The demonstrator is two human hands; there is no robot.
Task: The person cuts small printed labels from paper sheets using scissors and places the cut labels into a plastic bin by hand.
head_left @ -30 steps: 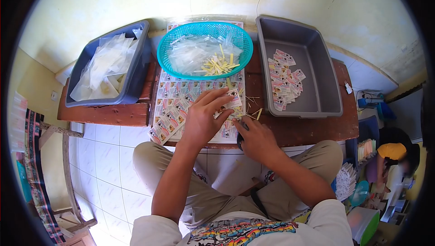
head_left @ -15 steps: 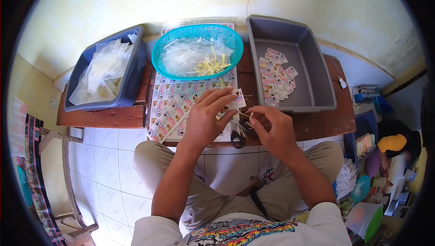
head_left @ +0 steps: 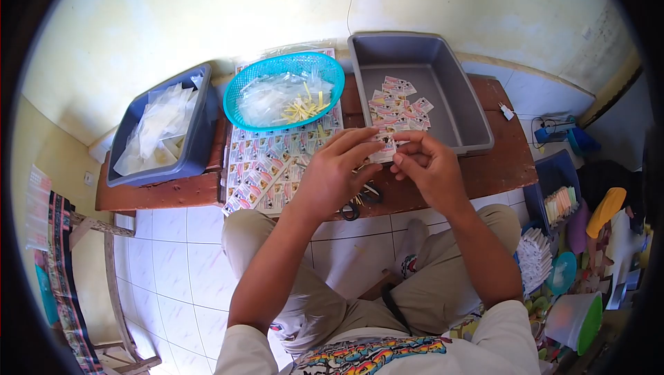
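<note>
Between both hands is a small printed label [head_left: 382, 145] with pink and dark print, held up just in front of the grey tray. My left hand [head_left: 333, 173] grips its left side, fingers closed over it. At the right edge, my right hand [head_left: 430, 167] pinches the label between thumb and fingers. Dark-handled scissors [head_left: 351, 210] lie below my left hand at the table's front edge, partly hidden, among thin yellow strips. Sheets of uncut labels [head_left: 250, 147] lie left of my left hand. Several loose labels [head_left: 399, 109] are spread in the grey tray [head_left: 453, 98] behind the hands.
A turquoise basket [head_left: 234, 102] holds clear plastic bags and yellow strips [head_left: 304, 107]. To the left, a blue tub [head_left: 200, 116] contains more plastic bags. These stand on a reddish wooden table [head_left: 498, 171]. A white charger [head_left: 507, 111] is at its right; another person [head_left: 609, 212] is farther right.
Both hands have moved right with the label, nearer the grey tray. My right hand has gone from pinching a thin strip to the label's edge. The view has shifted.
</note>
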